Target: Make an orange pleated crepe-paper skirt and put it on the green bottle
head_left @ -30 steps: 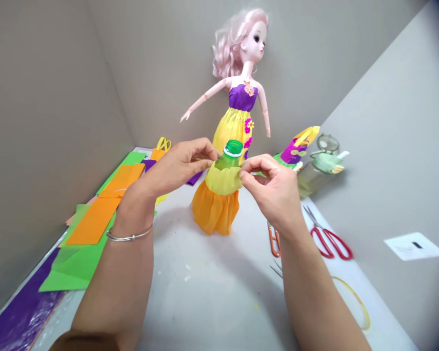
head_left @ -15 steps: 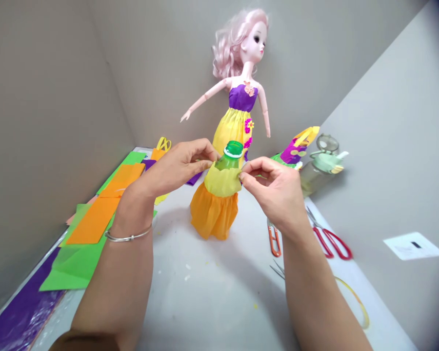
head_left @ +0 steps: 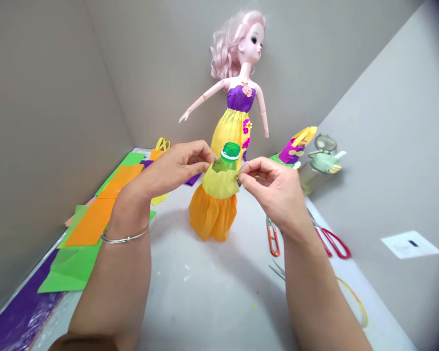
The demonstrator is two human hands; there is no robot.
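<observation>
A green plastic bottle (head_left: 229,157) stands on the white table (head_left: 212,287), dressed in a yellow paper wrap (head_left: 221,184) over a ruffled orange paper skirt (head_left: 212,218). My left hand (head_left: 175,165) pinches the left upper edge of the yellow wrap at the bottle's neck. From the right, my right hand (head_left: 278,190) pinches the wrap's other upper edge. Behind the bottle a doll (head_left: 237,97) with pink hair stands against the wall in a purple and yellow paper dress.
Orange, green and purple paper sheets (head_left: 91,219) lie along the left wall. Orange-handled scissors (head_left: 273,238) and red-handled scissors (head_left: 332,243) rest right of the bottle, with a yellow band (head_left: 356,302) nearer me. A capped jar (head_left: 320,165) and a paper-decorated object (head_left: 294,146) stand at the back right.
The bottle and both hands have shifted slightly left, and the wrap sits a little tighter at the neck. Both pinches hold.
</observation>
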